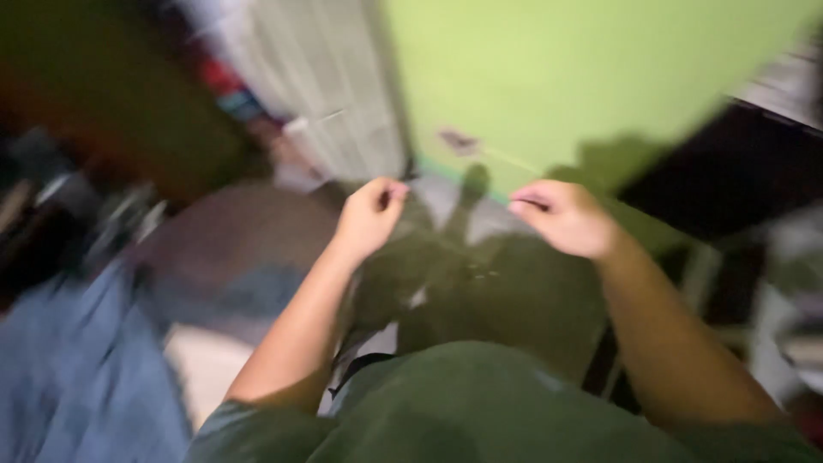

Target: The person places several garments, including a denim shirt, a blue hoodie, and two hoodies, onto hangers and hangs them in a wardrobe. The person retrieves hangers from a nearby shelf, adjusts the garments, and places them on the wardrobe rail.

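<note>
Two bare hands at frame centre: left hand (pixel 370 214) and right hand (pixel 561 216), each grip closed, pinching one soft, dark, limp cloth (pixel 480 283) hanging between them. Blurred green wall (pixel 549 77) behind.

Motion blur smears the whole view. The left hand (pixel 370 216) and right hand (pixel 561 217) are curled, but whether either pinches anything cannot be told. Left of the green wall (pixel 549 77), pale fabric (pixel 317 94) and dark clutter (pixel 77 214) stay unreadable.
</note>
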